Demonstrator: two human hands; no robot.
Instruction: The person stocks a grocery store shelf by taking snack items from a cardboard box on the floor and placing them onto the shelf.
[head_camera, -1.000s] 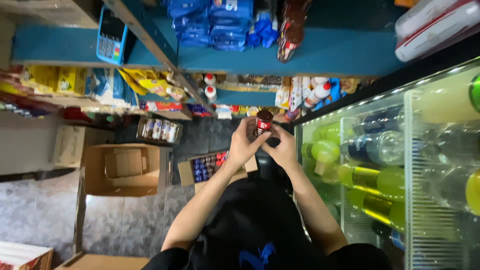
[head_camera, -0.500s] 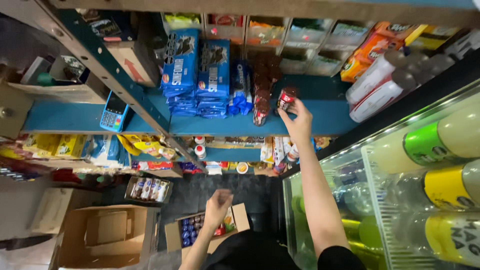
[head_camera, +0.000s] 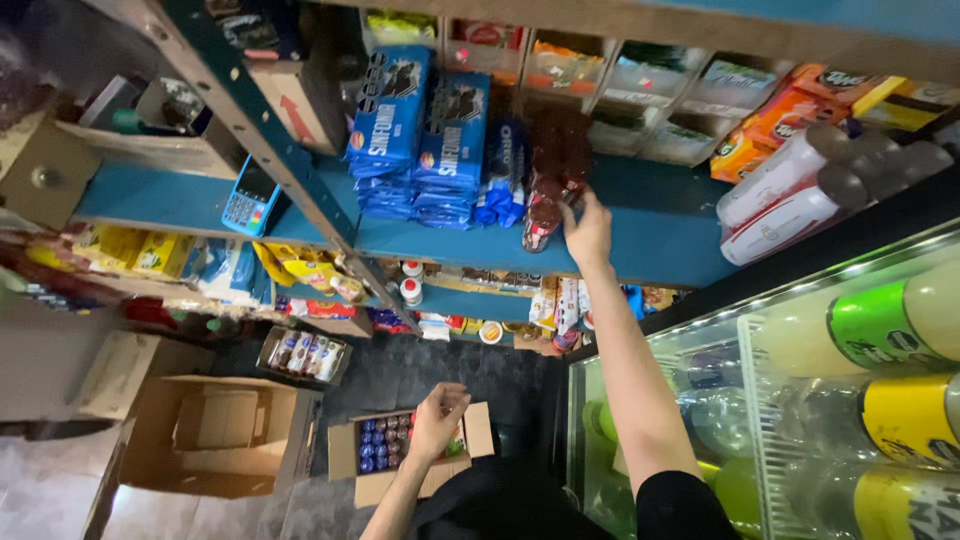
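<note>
My right hand (head_camera: 588, 232) reaches up to the blue shelf (head_camera: 650, 245). Its fingers are closed on a dark red snack packet (head_camera: 541, 226) at the near end of a stack of the same packets (head_camera: 558, 150). My left hand (head_camera: 437, 420) hangs low with loosely curled fingers and holds nothing. It hovers over a small open cardboard box (head_camera: 372, 480) on the floor, which holds several little blue-capped bottles (head_camera: 380, 442).
Blue biscuit packs (head_camera: 415, 130) are stacked left of the red packets. A blue card terminal (head_camera: 248, 197) sits further left. A glass-door fridge (head_camera: 860, 400) with drink bottles fills the right. White bottles (head_camera: 790, 195) lie above it. An empty cardboard box (head_camera: 215, 435) stands on the floor.
My right hand has carried a red packet from in front of my chest up to the shelf stack. My left hand has dropped away towards the floor box.
</note>
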